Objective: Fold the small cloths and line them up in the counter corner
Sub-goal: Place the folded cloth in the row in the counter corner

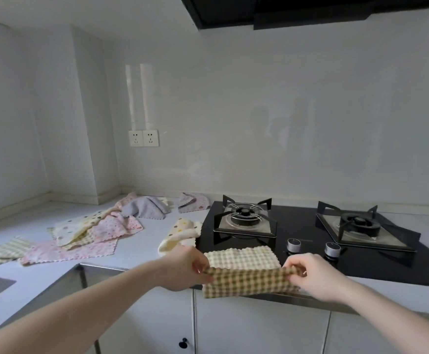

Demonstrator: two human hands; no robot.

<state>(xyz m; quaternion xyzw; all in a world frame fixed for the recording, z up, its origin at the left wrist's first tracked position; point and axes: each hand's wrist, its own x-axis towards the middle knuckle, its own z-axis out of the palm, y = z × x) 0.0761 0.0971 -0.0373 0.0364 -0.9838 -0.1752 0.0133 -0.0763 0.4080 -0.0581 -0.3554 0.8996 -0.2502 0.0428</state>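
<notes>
Item: green checked cloth, half folded, front edge of the bench and lapping onto the black hob — my left hand and right hand each pinch an end of its fold. Risks, as I judge them — the hanging half drags it off the edge if either pinch slips, or the fold sets crooked. Unfolded cloths wait near the corner.

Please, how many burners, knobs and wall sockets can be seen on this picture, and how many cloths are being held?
Burners: 2
Knobs: 2
Wall sockets: 2
Held checked cloth: 1
Total: 7
</notes>
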